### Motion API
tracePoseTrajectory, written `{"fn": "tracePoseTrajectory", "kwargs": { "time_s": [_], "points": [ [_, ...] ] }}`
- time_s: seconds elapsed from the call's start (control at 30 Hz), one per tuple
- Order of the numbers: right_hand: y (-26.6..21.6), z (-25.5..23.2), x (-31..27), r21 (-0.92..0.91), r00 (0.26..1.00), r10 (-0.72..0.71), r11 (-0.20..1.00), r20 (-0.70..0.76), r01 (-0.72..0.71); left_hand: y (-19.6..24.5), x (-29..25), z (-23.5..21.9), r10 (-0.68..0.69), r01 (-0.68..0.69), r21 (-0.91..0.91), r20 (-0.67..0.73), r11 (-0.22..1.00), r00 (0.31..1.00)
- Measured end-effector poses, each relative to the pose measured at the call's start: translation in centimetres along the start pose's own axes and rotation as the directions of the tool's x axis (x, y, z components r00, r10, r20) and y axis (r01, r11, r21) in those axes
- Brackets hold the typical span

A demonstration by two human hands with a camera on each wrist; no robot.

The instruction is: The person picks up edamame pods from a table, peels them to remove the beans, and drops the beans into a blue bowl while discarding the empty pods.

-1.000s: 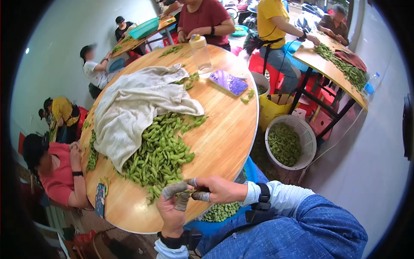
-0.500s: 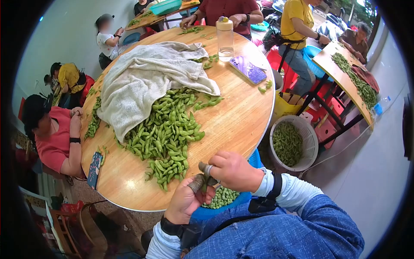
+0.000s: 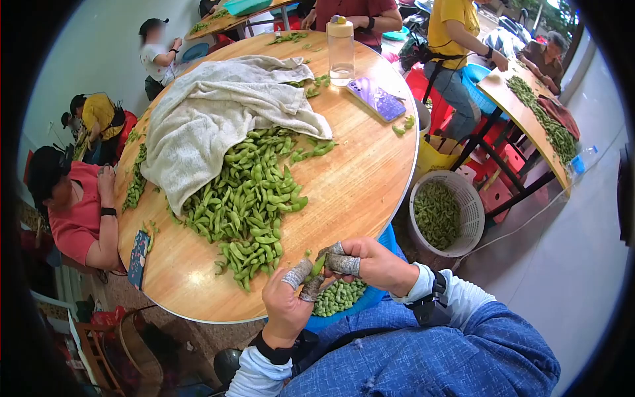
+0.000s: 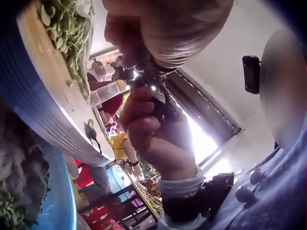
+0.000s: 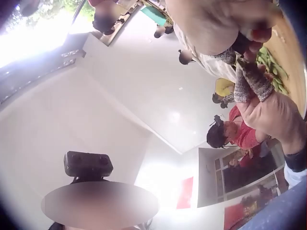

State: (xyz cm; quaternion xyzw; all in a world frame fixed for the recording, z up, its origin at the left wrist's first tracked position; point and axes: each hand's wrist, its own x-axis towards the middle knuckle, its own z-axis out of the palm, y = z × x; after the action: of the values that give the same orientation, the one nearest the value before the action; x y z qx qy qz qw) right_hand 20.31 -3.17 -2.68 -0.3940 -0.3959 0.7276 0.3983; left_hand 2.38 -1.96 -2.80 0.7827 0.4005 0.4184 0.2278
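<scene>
Over the near table edge, my left hand (image 3: 283,304) pinches a green soybean pod (image 3: 318,266) between thumb and forefinger, both wrapped in grey knitted finger covers. From the other side my right hand (image 3: 383,266), its thumb and fingers covered likewise, grips the pod's right side. Fingertips of both hands nearly meet, as the right wrist view shows around the left hand (image 5: 273,112). Below them, shelled green beans (image 3: 338,298) lie in a blue basin (image 3: 372,299). A heap of pods (image 3: 245,198) spreads on the round wooden table (image 3: 344,178) just ahead.
A pale towel (image 3: 211,119) covers part of the heap. Beyond it stand a clear bottle (image 3: 341,56) and a purple phone (image 3: 376,99); a dark patterned phone-like item (image 3: 137,259) lies left. A white basket (image 3: 471,218) of pods stands right. Several people sit or stand around.
My right hand has moved from above the left palm to its right side. A pod now shows between the fingertips of both hands. The head view has also shifted.
</scene>
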Motion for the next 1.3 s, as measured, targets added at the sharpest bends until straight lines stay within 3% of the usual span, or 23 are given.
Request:
{"fn": "tracePoseTrajectory", "kwargs": {
  "time_s": [0.3,0.4,0.6,0.83,0.9,0.97,1.07,1.3],
  "points": [
    [-0.3,0.4,-0.3,-0.032,0.999,-0.028,0.999,-0.038,0.027,0.0,0.6,0.1,0.146,-0.144,0.121,-0.003,0.982,0.989],
    [-0.1,-0.1,-0.1,-0.061,0.999,-0.029,0.998,0.045,0.032,0.0,0.9,0.0,0.179,-0.179,0.149,0.018,0.972,0.984],
    [0.0,0.5,0.2,-0.056,0.996,-0.085,0.995,0.003,0.085,0.6,0.8,0.0,0.221,-0.228,0.195,0.057,0.954,0.974],
    [1.3,0.4,0.6,-0.007,0.997,-0.049,0.999,-0.065,0.049,0.1,0.3,0.0,0.328,-0.339,0.260,0.084,0.904,0.941],
    [1.6,0.8,0.6,0.052,0.996,0.006,0.999,-0.090,-0.002,0.3,0.4,-0.3,0.335,-0.346,0.256,0.087,0.903,0.938],
    [1.3,1.0,0.1,0.073,0.996,-0.038,0.996,-0.082,0.044,-0.1,0.3,-0.4,0.317,-0.330,0.223,0.092,0.917,0.944],
    [0.8,0.8,-0.2,0.059,0.999,-0.025,0.998,-0.027,0.027,-0.1,0.4,-0.8,0.282,-0.296,0.198,0.098,0.934,0.955],
    [0.3,1.0,-0.1,0.038,0.998,0.030,0.999,-0.061,-0.028,-0.3,0.1,-0.7,0.309,-0.327,0.207,0.115,0.922,0.944]
  ]
}}
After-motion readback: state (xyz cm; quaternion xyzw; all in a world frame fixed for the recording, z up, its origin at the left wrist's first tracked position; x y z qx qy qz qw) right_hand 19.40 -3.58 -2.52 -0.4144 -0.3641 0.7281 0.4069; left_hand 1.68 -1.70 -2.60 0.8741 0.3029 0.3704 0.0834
